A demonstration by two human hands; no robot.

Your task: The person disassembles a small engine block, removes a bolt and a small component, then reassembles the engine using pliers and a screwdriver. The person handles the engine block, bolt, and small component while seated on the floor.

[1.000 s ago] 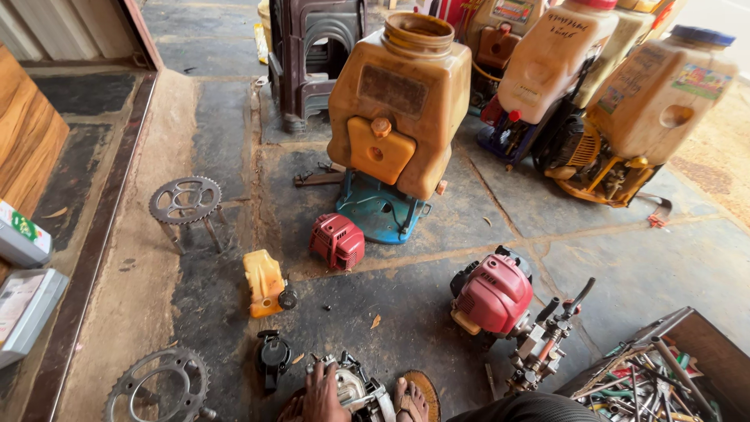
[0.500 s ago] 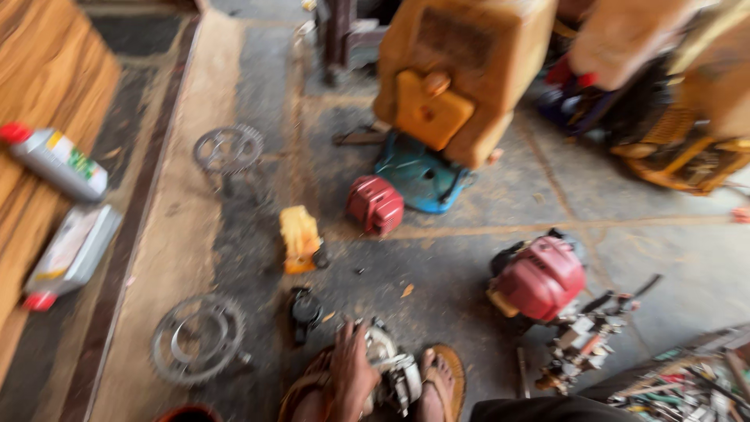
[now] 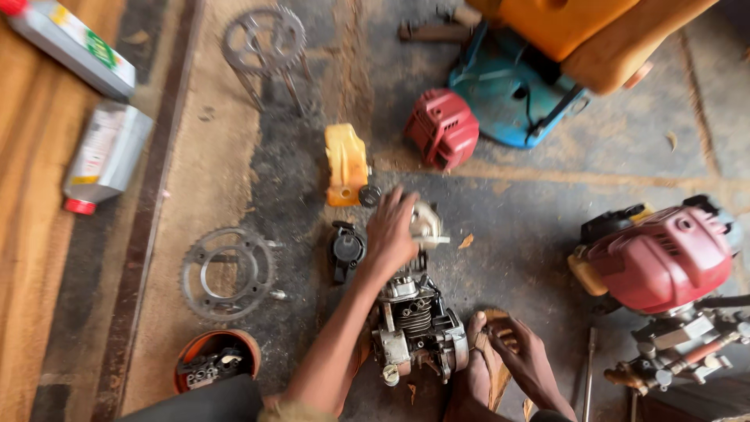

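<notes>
Engine: small grey engine block [image 3: 414, 324] with cooling fins lies on the floor, just in front of the person, between the left forearm and the sandalled foot [image 3: 480, 367].
Left hand: left hand [image 3: 391, 230] reaches forward over the far end of the engine, fingers [image 3: 402, 202] spread and curled down onto a pale round cover [image 3: 426, 223] there; whether they clamp it cannot be told.
Right hand: right hand [image 3: 527, 355] rests low on the sandal beside the engine's near end, fingers loosely together, holding nothing visible.
Nearby parts: black cap-like part [image 3: 346, 250] just left of the left hand; yellow housing [image 3: 345, 164] just beyond it; red engine cover [image 3: 442, 129] further off.
Floor: dark, oil-stained concrete floor [image 3: 516, 258] with a sandy strip on the left.
Surroundings: two sprockets [image 3: 228, 272] on the sandy strip, two oil bottles [image 3: 105, 156] on wooden boards, a red motor unit [image 3: 664, 258] to the right, an orange sprayer tank [image 3: 594, 31] on a blue base [image 3: 508, 94].
</notes>
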